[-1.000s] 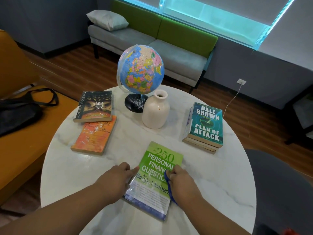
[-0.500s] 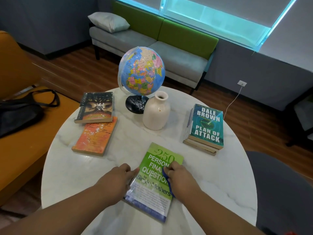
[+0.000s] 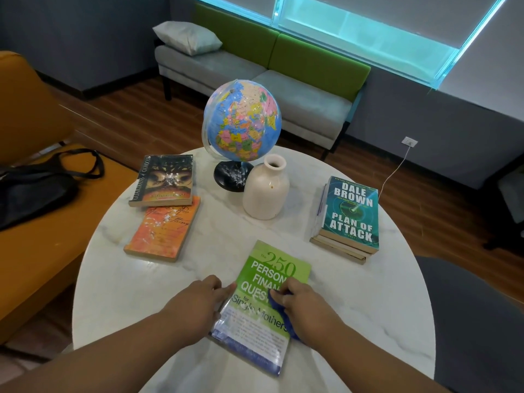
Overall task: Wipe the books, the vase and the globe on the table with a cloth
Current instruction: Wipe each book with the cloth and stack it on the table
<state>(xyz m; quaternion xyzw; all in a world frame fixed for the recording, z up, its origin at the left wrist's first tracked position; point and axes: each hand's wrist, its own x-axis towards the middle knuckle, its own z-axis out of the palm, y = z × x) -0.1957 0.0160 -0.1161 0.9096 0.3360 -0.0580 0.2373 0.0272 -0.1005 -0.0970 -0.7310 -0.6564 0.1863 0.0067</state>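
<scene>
– Where is the cloth (image 3: 276, 302) now?
– Bunched under the right hand (image 3: 306, 310), which grips it on the green book (image 3: 272, 268) by the near edge of the table (image 3: 141, 293). A second ago it covered less of the title. It has slid a little further in across the cover.
– And the left hand (image 3: 195, 304)?
– Fingers laid out against the book's left side, holding nothing. It hasn't moved, so I'd say it is bracing the book.
– So the wiping is under way?
– On this one book, I think so. The lower cover is in view, and the far end looks like what's left.
– The rest?
– The two books at the left edge (image 3: 164, 199), the stack at the right edge (image 3: 351, 214), and the globe (image 3: 243, 120) and vase (image 3: 265, 191) toward the far edge all sit apart from both hands, probably waiting their turn
</scene>
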